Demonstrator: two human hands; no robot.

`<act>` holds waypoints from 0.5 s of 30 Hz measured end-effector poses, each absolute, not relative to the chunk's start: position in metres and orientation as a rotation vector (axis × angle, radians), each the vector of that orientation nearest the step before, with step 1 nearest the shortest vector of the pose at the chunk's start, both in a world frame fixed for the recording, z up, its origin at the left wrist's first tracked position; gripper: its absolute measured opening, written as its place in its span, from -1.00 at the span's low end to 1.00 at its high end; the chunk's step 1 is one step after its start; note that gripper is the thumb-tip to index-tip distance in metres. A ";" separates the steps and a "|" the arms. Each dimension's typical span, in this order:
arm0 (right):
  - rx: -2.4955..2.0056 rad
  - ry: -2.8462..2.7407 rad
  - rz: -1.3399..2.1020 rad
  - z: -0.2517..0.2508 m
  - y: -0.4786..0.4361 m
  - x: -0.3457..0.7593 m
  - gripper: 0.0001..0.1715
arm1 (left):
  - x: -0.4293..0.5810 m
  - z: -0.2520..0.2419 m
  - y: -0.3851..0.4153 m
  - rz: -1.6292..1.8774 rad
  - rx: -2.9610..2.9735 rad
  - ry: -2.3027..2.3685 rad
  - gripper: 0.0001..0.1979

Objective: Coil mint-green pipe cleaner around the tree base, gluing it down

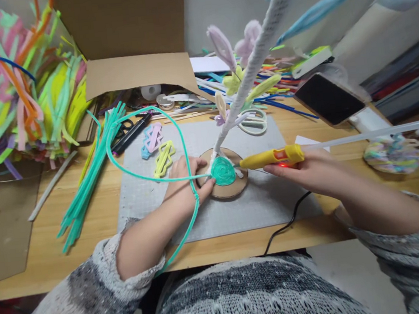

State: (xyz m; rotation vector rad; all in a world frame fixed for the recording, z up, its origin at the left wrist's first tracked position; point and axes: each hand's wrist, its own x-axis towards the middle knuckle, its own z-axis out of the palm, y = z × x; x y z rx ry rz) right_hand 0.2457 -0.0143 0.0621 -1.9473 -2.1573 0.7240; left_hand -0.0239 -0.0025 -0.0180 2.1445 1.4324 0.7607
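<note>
My right hand (305,168) grips a yellow hot glue gun (269,157), its nozzle at the right edge of a green coil (222,170) of pipe cleaner. That coil lies on a round cardboard base (231,189). From the base a white wrapped stem (249,73) rises, leaning right, with pastel loops along it. My left hand (187,177) is at the base's left edge, thumb and fingers closed around the rim and the coil's edge. A long green pipe cleaner (152,178) runs from the coil over my left wrist in a wide loop.
Green pipe cleaners (88,179) lie at left, near a black marker (132,133). Pastel zigzag pieces (164,159) and white-handled scissors (254,122) rest on the grey mat (274,205). A large colourful pipe cleaner bundle (19,92) stands far left. A phone (328,98) sits at right.
</note>
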 end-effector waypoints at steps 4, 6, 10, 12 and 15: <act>-1.955 -2.164 0.728 0.065 -0.017 0.242 -0.57 | -0.024 -0.016 -0.002 0.745 2.128 1.444 -0.65; -1.934 -2.165 0.747 0.064 -0.018 0.242 -0.58 | -0.023 -0.014 -0.002 0.723 2.125 1.451 -0.65; -1.938 -2.152 0.784 0.060 -0.020 0.246 -0.55 | -0.022 -0.011 -0.003 0.686 2.113 1.462 -0.65; -1.919 -2.147 0.813 0.058 -0.021 0.248 -0.53 | -0.022 -0.010 -0.003 0.698 2.113 1.456 -0.66; -1.872 -2.159 0.825 0.054 -0.023 0.252 -0.56 | -0.022 -0.011 -0.003 0.717 2.120 1.444 -0.67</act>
